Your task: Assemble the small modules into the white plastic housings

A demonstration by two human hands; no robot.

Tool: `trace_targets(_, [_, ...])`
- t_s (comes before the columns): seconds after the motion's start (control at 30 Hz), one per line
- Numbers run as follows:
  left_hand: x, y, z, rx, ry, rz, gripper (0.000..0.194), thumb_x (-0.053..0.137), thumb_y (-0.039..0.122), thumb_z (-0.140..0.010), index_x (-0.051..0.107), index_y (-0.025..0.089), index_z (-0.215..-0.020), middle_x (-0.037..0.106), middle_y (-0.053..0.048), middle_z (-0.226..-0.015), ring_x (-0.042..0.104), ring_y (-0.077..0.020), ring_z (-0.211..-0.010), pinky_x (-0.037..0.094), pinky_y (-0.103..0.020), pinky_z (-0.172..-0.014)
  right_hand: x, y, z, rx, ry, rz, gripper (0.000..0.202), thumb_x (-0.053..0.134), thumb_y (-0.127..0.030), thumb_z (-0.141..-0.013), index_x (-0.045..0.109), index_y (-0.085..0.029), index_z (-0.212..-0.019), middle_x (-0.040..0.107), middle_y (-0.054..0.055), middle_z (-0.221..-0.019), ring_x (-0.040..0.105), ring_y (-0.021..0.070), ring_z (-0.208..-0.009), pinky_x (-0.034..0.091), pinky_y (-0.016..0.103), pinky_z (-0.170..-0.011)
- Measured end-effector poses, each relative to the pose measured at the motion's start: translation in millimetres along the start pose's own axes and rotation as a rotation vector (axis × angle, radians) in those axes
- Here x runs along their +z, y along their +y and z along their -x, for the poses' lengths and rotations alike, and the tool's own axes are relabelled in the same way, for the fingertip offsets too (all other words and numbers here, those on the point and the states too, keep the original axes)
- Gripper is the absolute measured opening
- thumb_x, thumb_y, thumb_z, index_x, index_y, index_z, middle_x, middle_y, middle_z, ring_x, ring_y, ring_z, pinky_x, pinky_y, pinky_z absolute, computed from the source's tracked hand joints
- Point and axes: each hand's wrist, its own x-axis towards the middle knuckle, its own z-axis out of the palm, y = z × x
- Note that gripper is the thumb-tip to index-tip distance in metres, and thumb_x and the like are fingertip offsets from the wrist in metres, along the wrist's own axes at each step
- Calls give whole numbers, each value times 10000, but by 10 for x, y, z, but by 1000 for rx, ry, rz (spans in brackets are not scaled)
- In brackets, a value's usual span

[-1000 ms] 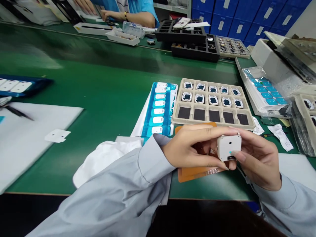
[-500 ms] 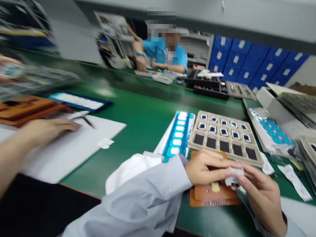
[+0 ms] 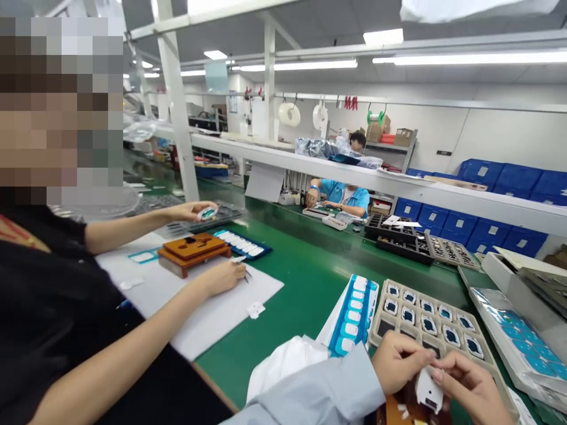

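Left hand (image 3: 398, 365) and right hand (image 3: 473, 386), pinched nearly closed, hold a white case (image 3: 429, 391) at lower right. They seem to work its top; next needs gentle, steady holding.

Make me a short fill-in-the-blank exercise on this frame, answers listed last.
1. The left hand and right hand are both on a small casing coloured ____.
2. Beyond them, the beige tray holds white-framed parts in ____ rows.
3. The tabletop is coloured ____.
4. The stacked bins at the far right are coloured ____.

Missing words: white; two; green; blue.
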Motion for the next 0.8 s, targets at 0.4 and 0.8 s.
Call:
trace_targets(0.4, [-76, -2, 21, 287, 172, -10, 626, 847, 562, -599, 707, 195, -1087, 577, -120, -1075, 581, -244, -955, 529, -365, -805, 73, -296, -116, 40, -77, -135, 428, 832, -486, -684, 554, -162, -650, 580, -25, -604, 524, 92, -562, 434, 185, -548])
trace_targets(0.8, [-72, 180, 10, -30, -129, 407, 685, 785, 568, -698, 619, 176, -1234, 716, -126, -1102, 695, -223, -943, 552, -292, -793, -155, -613, -59, -350, -51, 293, 206, 724, -341, -838, 715, -179, -711, 665, 26, -640, 564, 125, -565, 450, 233, -543])
